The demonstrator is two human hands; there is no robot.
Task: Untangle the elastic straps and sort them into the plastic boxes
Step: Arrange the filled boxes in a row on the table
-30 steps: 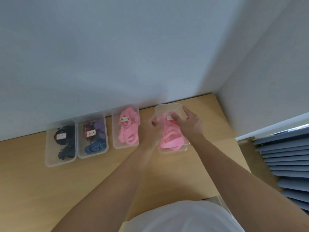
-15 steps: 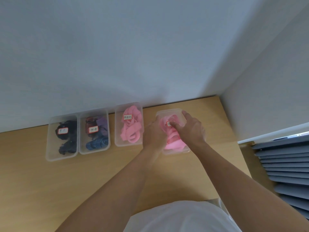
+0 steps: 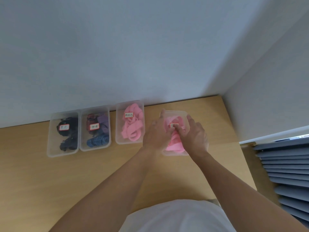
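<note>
Now, the grip: the right hand (image 3: 195,136) has its fingers curled into the pink straps (image 3: 175,144), pinching them. The left hand (image 3: 156,135) digs in beside it, but I cannot tell whether it grasps anything.
Straps' place: bunched in the rightmost box (image 3: 177,112), right of the frame's centre, on the bench (image 3: 100,173).
Risk: tugging at a knot could drag or tip the light box, and a snagged loop may spill over the rim.
Count: four plastic boxes, one label each. Two hold pink straps, one holds black straps (image 3: 69,134), and one holds a mixed lot (image 3: 97,131). Two hands.
</note>
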